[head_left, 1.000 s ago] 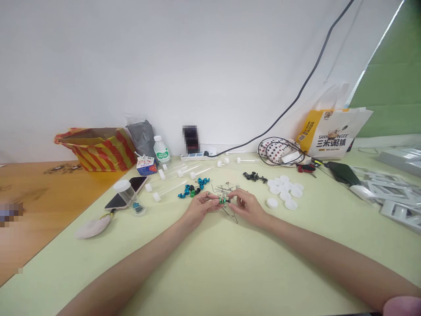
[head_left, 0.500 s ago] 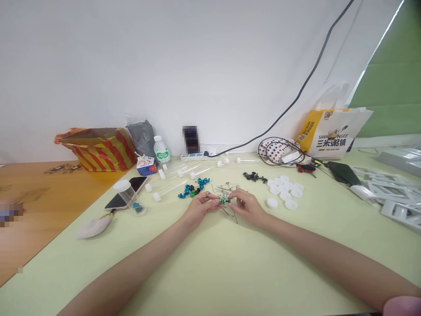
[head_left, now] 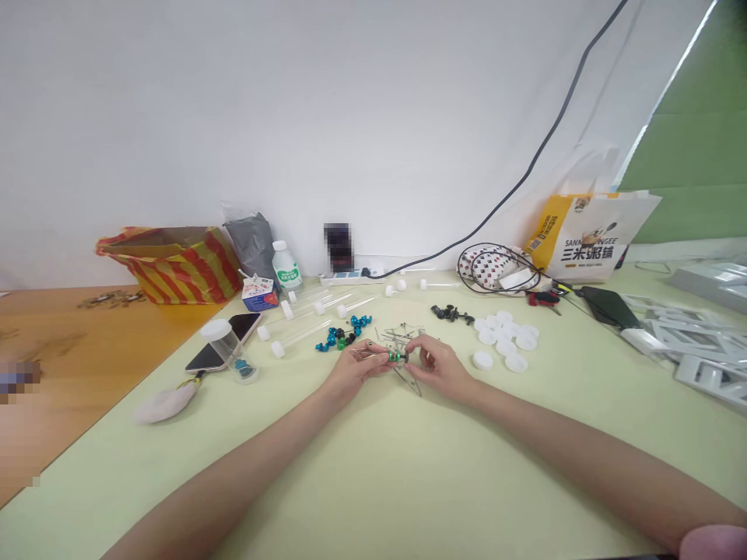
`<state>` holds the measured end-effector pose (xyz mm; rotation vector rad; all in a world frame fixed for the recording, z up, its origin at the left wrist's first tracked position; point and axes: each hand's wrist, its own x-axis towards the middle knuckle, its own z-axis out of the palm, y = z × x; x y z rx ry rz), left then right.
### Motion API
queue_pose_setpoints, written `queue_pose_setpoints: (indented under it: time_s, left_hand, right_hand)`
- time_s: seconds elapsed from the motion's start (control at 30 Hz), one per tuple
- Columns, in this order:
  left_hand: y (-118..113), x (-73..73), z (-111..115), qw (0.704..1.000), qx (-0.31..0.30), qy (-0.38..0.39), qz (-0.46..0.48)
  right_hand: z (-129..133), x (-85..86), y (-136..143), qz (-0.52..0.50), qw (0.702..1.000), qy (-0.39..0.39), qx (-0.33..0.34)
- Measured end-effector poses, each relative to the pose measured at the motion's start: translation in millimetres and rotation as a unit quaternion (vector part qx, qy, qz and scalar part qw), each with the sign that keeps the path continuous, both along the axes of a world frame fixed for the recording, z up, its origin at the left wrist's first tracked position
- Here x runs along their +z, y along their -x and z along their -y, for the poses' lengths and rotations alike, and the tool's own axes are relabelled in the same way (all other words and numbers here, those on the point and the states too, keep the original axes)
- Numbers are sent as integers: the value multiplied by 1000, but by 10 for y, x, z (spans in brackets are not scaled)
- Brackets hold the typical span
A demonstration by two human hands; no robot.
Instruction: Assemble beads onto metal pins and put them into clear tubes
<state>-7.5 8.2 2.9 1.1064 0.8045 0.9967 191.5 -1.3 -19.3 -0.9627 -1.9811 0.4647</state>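
Note:
My left hand pinches a small shiny green part between thumb and fingers, above the middle of the table. From its right end sticks out a black piece, and my right hand has thumb and fingertips closed around that end. Under and behind the hands lies a loose pile of thin metal rods. Left of the pile are shiny blue parts, with some black and green ones among them. Small black parts lie beyond my right hand.
White round caps are grouped at right. Clear tubes with white caps lie at back left. A clear canister rests by a phone. A bottle, a striped bag and a paper bag stand along the wall.
The fingers of my right hand have shifted very slightly at the black end piece. My left hand keeps its hold on the green part.

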Motion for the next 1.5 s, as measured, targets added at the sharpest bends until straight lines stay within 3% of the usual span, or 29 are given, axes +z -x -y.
queue_pose_setpoints:
  time_s: [1.5]
  left_hand:
    - [9,-21,-11,1000,-2,-5,9]
  right_hand:
    - [-4,3,3,2,1000,1,9]
